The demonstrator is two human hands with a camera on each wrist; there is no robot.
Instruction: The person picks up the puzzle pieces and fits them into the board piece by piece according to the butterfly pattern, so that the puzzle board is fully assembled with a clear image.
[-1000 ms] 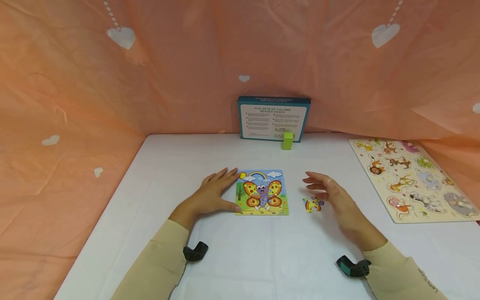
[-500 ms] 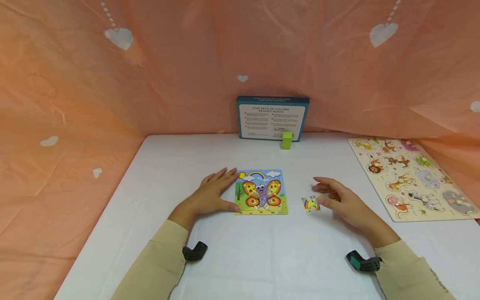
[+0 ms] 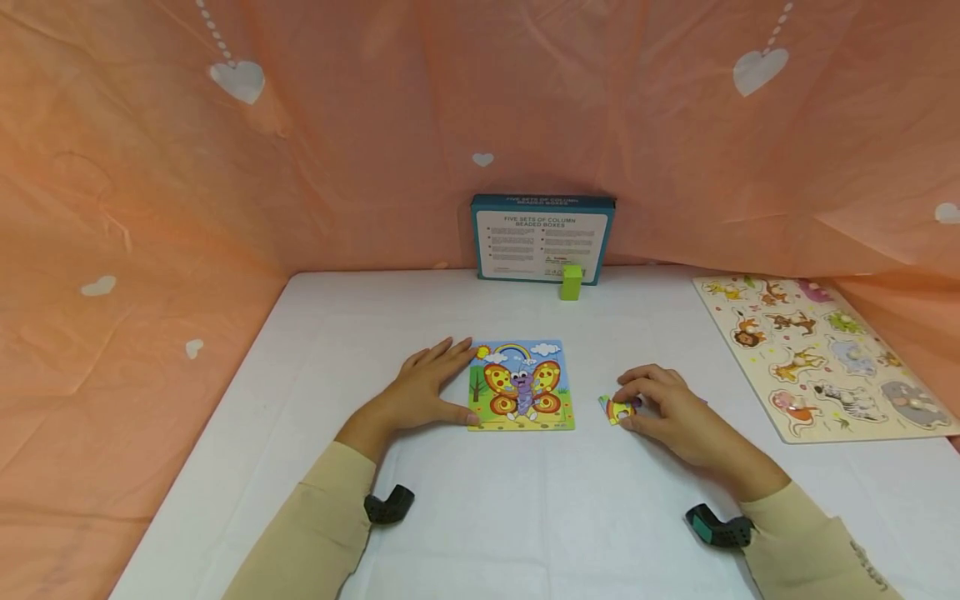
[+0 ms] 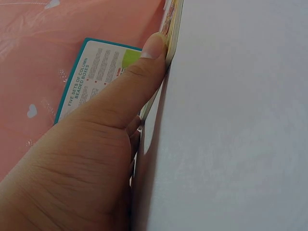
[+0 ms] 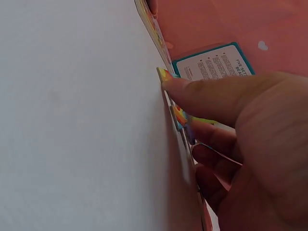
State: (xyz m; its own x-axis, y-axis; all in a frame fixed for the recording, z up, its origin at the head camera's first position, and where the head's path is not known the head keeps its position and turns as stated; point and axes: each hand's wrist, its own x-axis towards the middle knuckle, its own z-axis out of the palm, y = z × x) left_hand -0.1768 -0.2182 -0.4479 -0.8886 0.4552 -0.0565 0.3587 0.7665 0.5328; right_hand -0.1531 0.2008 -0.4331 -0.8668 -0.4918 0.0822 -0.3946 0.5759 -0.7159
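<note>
A square jigsaw puzzle [image 3: 523, 418] with a butterfly picture lies on the white table. My left hand [image 3: 422, 392] rests at its left side, fingers spread, with the thumb [image 4: 153, 45] touching the near left corner. To the right of the puzzle, my right hand [image 3: 671, 417] pinches a small colourful puzzle piece [image 3: 612, 410] at the table surface. In the right wrist view the thumb presses on the edge of this piece [image 5: 164, 74], and the fingers curl behind it. A second bit of piece [image 5: 179, 115] shows under the thumb, partly hidden by the hand.
At the back a teal-edged box [image 3: 542, 242] stands upright, with a green block [image 3: 572, 283] before it. A wooden animal peg board [image 3: 817, 371] lies at the right. Orange cloth with hearts [image 3: 360, 125] hangs round the table [image 3: 480, 517].
My right hand drew back to the right, then came over the puzzle piece, and its thumb and fingers closed on it; the piece now looks slightly turned. The left hand stayed put.
</note>
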